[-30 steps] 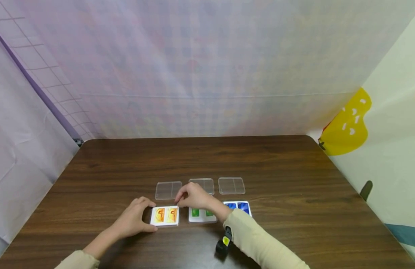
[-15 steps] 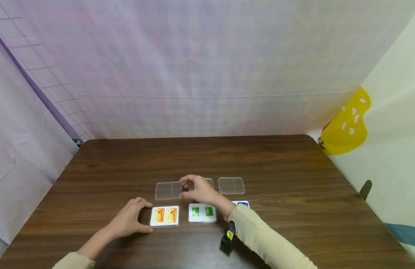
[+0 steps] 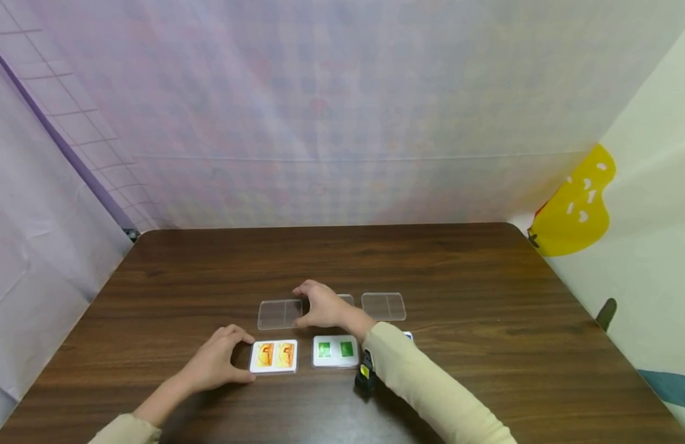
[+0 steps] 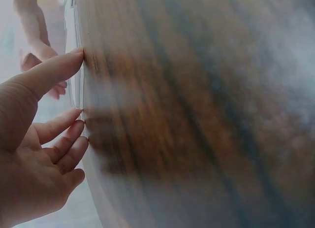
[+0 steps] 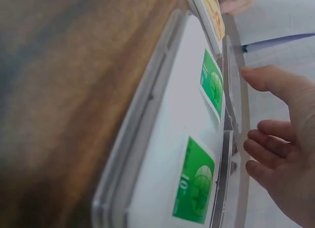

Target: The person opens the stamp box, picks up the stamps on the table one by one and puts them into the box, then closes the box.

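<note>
On the table, a flat clear-sided case with two orange-yellow pictures [image 3: 273, 357] lies beside my left hand [image 3: 215, 361]. My left thumb and fingers hold its left end, at the near and far corners. My right hand [image 3: 327, 306] reaches over the right end of a clear plastic lid [image 3: 271, 315], thumb and fingers spread. In the right wrist view, a gap shows between thumb and fingers, with nothing held. Below that hand lies a similar case with two green pictures [image 3: 335, 351]. My right sleeve hides most of a third case [image 3: 409, 336].
A second clear lid [image 3: 347, 300] is partly covered by my right hand. The third clear lid [image 3: 383, 306] lies to its right. Behind the brown wooden table [image 3: 476, 271] hangs a pale patterned cloth [image 3: 342, 123].
My right hand has moved away from the orange-yellow case toward the far side, to the left lid, and its fingers have spread. The left hand stays near the case's left end.
</note>
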A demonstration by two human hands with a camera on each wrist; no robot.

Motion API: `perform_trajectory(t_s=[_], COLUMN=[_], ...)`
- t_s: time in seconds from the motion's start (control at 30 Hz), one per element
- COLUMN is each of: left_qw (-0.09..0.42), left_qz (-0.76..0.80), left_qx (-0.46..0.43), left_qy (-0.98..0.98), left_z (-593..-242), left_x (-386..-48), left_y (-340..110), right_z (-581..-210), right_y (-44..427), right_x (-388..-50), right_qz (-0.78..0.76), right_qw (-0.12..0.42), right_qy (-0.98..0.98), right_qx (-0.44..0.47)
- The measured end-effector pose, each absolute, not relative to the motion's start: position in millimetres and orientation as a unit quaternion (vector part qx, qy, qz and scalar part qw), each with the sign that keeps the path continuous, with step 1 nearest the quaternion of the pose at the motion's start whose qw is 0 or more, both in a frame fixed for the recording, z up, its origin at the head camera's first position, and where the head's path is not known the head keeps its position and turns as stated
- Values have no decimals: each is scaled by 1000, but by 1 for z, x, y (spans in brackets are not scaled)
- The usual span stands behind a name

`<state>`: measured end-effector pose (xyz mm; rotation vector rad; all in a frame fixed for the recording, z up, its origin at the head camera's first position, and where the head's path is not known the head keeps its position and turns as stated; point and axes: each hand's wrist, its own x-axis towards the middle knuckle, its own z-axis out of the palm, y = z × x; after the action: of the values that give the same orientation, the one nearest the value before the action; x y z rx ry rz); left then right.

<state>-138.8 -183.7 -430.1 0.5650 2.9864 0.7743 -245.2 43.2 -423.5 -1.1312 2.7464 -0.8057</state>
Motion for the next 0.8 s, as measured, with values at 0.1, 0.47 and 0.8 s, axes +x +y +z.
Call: perform_trajectory(t_s=[0.1, 0.47, 0.8], left_qw=[3, 5, 2], left_qz=[247, 248, 251], left_qx=[179, 173, 174], left_qy=[952, 953, 952], left_z=[-430, -430, -431], left_x=[-139, -139, -139], left_y=[-183, -182, -184], right_z=[-425, -429, -430], right_y=[41, 40, 52], right_x=[-247, -248, -244], right_qz=[-228, -201, -240], right_qw=[40, 47, 10], right_qy=[902, 905, 890], right_qx=[-363, -372, -387])
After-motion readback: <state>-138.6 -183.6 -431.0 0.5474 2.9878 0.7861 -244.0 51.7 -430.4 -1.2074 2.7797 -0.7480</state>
